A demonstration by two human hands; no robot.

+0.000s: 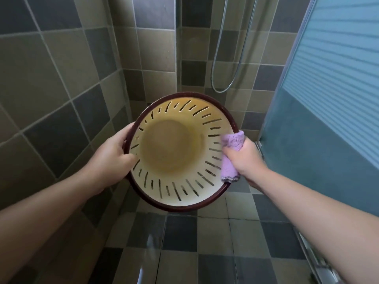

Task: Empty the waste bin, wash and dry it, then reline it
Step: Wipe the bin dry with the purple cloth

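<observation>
- The person is standing in a tiled shower corner, holding the waste bin [180,152] up off the floor with its mouth tipped toward them, so the cream inside and slotted walls are showing.
- The left hand [111,158] is gripping the dark rim at about 9 o'clock, thumb hooked inside and the fingers wrapped behind, out of sight.
- The right hand [244,158] is curled tight round a folded purple cloth [231,156], pressing it against the inner wall at about 3 o'clock.
- The bin is empty, with no liner in it, and I would judge this to be the wiping stage, most likely drying, though I cannot tell whether the plastic is wet.
- The shower hose [229,58] is hanging in a loop on the wall at about 12 o'clock, well apart from the bin.
- What could go wrong from here:
  - Only one hand is carrying the bin; a hard push from the cloth side could be twisting the rim out of that grip and dropping it on the floor tiles [215,253].
  - The cloth could be snagging on the slot edges, leaving moisture sitting inside the slots.
  - The yellowish base may be getting skipped, since the cloth is working only high on the wall.
  - The floor is looking glossy, possibly wet, so shifting feet while both hands are busy could mean a slip.
</observation>
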